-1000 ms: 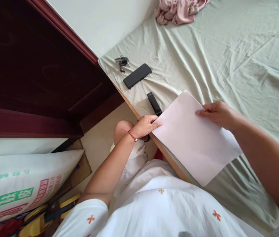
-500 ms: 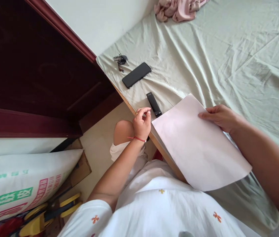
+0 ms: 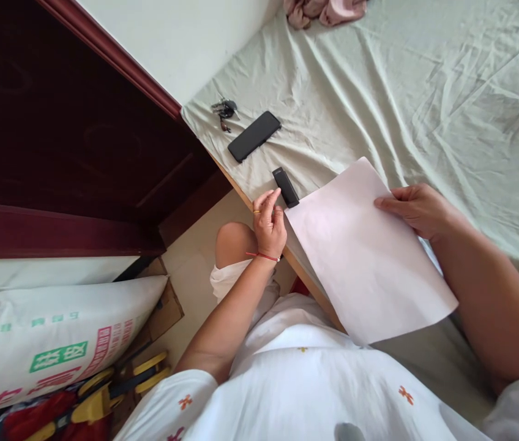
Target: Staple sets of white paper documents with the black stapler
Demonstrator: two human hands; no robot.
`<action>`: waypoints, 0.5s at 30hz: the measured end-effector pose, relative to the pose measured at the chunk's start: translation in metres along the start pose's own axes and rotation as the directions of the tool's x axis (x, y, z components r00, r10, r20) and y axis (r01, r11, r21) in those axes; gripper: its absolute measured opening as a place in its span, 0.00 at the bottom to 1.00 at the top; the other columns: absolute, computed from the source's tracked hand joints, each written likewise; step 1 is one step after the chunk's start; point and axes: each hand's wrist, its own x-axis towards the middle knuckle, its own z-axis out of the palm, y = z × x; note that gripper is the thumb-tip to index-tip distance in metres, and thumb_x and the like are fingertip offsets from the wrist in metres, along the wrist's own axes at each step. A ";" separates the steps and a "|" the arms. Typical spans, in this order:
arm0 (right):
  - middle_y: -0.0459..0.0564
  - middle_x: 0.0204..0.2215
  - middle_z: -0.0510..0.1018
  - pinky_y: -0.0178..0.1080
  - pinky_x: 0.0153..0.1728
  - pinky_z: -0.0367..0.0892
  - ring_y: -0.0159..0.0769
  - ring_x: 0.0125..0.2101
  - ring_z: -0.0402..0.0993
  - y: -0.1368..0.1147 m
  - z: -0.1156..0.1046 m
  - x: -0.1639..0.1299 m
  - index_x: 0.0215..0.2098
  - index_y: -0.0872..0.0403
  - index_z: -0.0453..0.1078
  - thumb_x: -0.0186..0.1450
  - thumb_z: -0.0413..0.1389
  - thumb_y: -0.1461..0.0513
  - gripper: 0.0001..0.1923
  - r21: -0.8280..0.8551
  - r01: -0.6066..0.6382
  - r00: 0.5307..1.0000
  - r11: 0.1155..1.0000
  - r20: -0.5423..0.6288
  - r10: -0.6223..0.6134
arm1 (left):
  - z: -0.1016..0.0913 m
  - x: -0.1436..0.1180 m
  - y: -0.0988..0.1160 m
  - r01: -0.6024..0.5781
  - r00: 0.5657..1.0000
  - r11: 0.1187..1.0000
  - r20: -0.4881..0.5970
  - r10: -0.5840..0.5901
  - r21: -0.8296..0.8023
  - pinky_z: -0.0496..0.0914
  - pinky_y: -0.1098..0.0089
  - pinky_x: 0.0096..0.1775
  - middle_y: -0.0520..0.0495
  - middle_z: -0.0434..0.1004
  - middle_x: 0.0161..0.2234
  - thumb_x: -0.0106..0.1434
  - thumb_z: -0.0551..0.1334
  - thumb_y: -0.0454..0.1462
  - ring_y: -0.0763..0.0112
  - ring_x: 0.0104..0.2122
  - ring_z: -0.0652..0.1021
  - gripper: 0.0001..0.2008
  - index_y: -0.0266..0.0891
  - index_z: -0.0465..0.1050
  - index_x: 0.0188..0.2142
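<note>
Pale green sheet (image 3: 379, 79) covers the bed, wrinkled, running to a wooden edge on the near left. On it lies the paper (image 3: 369, 251), its near corner hanging past that edge. The right hand (image 3: 418, 208) pinches its far right edge, thumb on top. A black stapler (image 3: 286, 187) lies just left of the paper's far left corner, long axis running near-to-far. The left hand (image 3: 269, 223), fingers loosely curled, touches the stapler's near end and is far closer to it than the right. Farther left lie a phone (image 3: 254, 136) and keys (image 3: 225, 111). Under the paper, nothing can be made out.
</note>
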 end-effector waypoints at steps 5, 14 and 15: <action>0.57 0.31 0.86 0.40 0.20 0.77 0.45 0.25 0.81 0.004 -0.007 0.001 0.32 0.54 0.83 0.56 0.72 0.56 0.11 0.016 0.002 1.000 1.000 -0.029 -0.002 | -0.002 0.001 0.002 -0.119 0.990 0.992 0.084 0.116 0.028 0.63 0.53 0.69 0.40 0.76 0.64 0.78 0.49 0.45 0.59 0.64 0.74 0.23 0.43 0.78 0.59; 0.54 0.30 0.85 0.41 0.20 0.77 0.45 0.24 0.81 0.001 -0.007 -0.002 0.32 0.54 0.83 0.55 0.71 0.58 0.09 0.042 -0.032 0.997 0.999 -0.065 0.035 | 0.002 0.001 0.006 -0.157 0.984 0.987 0.087 0.153 0.040 0.64 0.50 0.69 0.42 0.81 0.60 0.78 0.51 0.48 0.59 0.67 0.73 0.23 0.43 0.80 0.56; 0.54 0.30 0.85 0.41 0.20 0.77 0.45 0.25 0.81 0.001 -0.007 -0.002 0.32 0.53 0.83 0.55 0.71 0.58 0.08 0.047 -0.034 0.997 0.998 -0.064 0.037 | 0.002 0.001 0.006 -0.153 0.985 0.987 0.084 0.149 0.049 0.64 0.50 0.69 0.42 0.81 0.59 0.78 0.51 0.48 0.59 0.67 0.73 0.22 0.43 0.80 0.56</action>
